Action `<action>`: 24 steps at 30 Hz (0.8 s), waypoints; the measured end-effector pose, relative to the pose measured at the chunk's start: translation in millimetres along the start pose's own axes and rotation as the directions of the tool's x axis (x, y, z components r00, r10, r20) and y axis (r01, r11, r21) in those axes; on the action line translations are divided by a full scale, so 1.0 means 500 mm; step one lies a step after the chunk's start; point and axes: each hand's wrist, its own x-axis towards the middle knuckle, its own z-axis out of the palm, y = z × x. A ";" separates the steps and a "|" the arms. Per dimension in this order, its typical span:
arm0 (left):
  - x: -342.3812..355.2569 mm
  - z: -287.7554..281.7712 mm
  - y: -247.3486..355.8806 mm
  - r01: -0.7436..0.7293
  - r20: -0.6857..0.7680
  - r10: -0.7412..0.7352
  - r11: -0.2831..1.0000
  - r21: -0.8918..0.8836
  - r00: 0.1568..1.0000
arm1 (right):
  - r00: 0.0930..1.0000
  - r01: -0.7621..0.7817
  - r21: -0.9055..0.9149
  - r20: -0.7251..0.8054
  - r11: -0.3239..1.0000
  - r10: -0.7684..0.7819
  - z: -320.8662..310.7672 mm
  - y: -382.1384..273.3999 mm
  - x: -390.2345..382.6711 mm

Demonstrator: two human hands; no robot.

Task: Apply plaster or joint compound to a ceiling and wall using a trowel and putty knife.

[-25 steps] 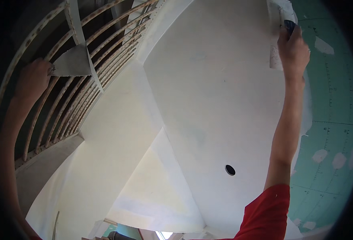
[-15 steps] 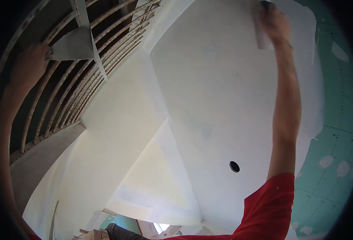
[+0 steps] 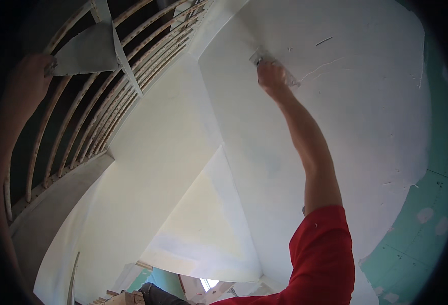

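Observation:
My right hand [image 3: 271,78] is closed around the handle of a plastering trowel [image 3: 291,79]. The trowel's long blade lies slantwise against the pale plastered surface [image 3: 264,127], in its upper part. Thin ridges and a short dark streak mark the plaster to the right of the blade. At the upper left, my left hand [image 3: 29,76] grips a wide putty knife [image 3: 86,52] by its handle end. That knife's grey, flared blade is in front of curved, rust-spotted bars. My left fingers are dim and partly hidden.
Curved bars [image 3: 89,114] span dark gaps on the left. Green board [image 3: 412,223] with white filler patches borders the plaster at right. Angled cream panels [image 3: 148,147] meet it in the middle. At the bottom are a wooden piece [image 3: 124,299] and a bright window [image 3: 210,284].
My right hand and the trowel have swept left and somewhat down across the plaster. Fresh ridges show beside the blade. My left hand with the putty knife has shifted slightly left in view.

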 end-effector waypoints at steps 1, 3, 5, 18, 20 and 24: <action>0.000 0.000 0.007 0.016 0.017 -0.016 1.000 0.003 1.000 | 0.998 -0.028 0.040 0.063 0.999 0.025 0.005 -0.017 -0.021; -0.012 -0.007 0.010 0.053 0.059 -0.055 0.998 0.023 0.997 | 0.993 0.053 0.209 0.096 0.977 -0.075 -0.020 -0.056 -0.073; 0.003 0.000 0.025 0.073 0.043 -0.073 0.997 -0.005 0.996 | 0.995 -0.015 0.228 0.104 0.973 -0.009 -0.080 -0.035 -0.114; 0.003 -0.053 0.052 0.070 0.099 -0.062 0.994 -0.083 0.993 | 0.819 -0.535 -0.096 -0.304 0.840 0.487 -0.738 0.456 0.079; 0.010 -0.044 0.059 0.064 0.107 -0.053 0.993 -0.097 0.993 | 0.806 -0.567 -0.100 -0.269 0.818 0.527 -0.746 0.476 0.089; 0.011 -0.032 0.053 0.028 0.095 -0.022 0.998 -0.062 0.995 | 0.798 -0.589 -0.048 -0.195 0.807 0.571 -0.713 0.481 0.115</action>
